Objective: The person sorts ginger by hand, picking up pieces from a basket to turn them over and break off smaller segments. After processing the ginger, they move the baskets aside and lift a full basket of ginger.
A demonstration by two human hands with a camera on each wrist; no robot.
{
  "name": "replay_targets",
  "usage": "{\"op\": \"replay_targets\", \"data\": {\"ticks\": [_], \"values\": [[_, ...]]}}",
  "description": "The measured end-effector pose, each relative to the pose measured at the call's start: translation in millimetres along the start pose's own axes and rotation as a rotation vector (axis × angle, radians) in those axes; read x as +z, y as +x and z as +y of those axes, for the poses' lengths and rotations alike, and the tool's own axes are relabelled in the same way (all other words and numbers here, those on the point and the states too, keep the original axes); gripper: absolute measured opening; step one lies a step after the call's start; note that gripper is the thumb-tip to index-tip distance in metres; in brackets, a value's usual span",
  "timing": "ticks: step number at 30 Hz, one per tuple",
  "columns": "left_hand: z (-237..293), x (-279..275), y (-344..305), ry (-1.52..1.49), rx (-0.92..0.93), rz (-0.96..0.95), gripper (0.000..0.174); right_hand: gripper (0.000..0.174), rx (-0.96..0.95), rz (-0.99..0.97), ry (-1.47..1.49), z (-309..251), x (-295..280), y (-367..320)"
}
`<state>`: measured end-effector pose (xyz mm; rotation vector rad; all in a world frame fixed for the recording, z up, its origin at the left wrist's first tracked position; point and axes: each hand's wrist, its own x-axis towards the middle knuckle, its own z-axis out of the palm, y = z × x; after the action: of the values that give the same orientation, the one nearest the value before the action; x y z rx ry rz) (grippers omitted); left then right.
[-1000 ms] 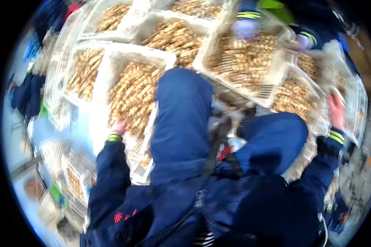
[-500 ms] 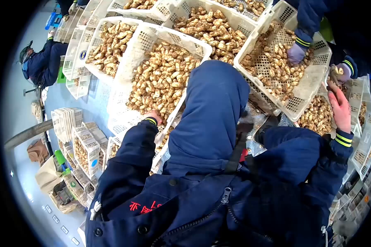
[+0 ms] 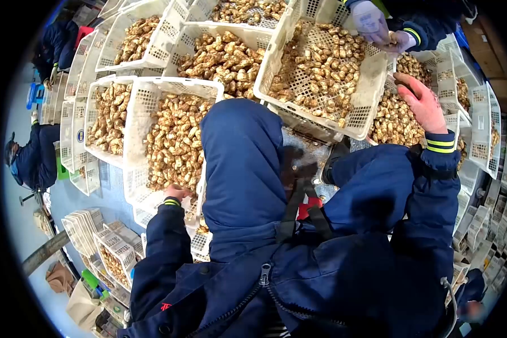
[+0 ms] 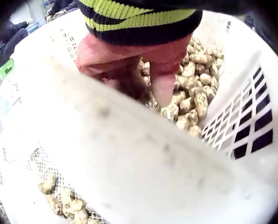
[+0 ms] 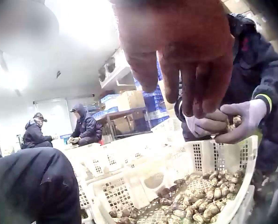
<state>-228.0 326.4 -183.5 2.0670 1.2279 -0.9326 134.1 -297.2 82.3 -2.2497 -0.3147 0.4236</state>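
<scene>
Tubers: knobbly, brown and cream, heaped in a perforated white crate beside a bent knee in dark blue. Left hand: bare, inside the near rim, fingers turned down toward the heap; cannot tell whether gripping any (fingertips partly hidden). Right hand: bare, fingers extended and parted, above a second heap. More loaded white crates, close together, some overlapping. Floor: pale blue, visible at left, with a stack of white crates and a grey rail nearby. Gloved hands opposite, holding a tuber over a crate. Room, by the right wrist view: white wall under glaring light; a grey surface farther back, carrying a cardboard box; blue plastic crates, stacked; two seated people in dark clothing (one capped, one hooded).
</scene>
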Motion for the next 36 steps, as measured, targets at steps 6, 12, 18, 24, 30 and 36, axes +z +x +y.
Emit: {"op": "replay_targets", "data": {"ticks": [6, 12, 18, 24, 30, 36], "values": [[29, -50, -49, -0.645, 0.327, 0.300, 0.016, 0.035, -0.046, 0.017, -0.036, -7, 0, 0], [170, -82, -185, -1.163, 0.920, -0.044, 0.029, 0.031, -0.247, 0.048, 0.080, -47, 44, -1], [262, -23, -246, -1.371, 0.811, -0.564, 0.028, 0.041, -0.415, -0.290, 0.131, -154, 114, -41], [291, 49, -256, -1.202, 1.036, -0.486, 0.030, 0.047, -0.538, -0.182, -0.111, -129, 172, -51], [296, 35, -250, -1.396, 0.769, -0.835, 0.033, 0.035, -0.293, 0.130, 0.253, -86, 50, -57], [311, 60, -256, -1.209, 0.746, -0.877, 0.040, 0.038, -0.139, 0.587, 0.347, 3, -59, -145]]}}
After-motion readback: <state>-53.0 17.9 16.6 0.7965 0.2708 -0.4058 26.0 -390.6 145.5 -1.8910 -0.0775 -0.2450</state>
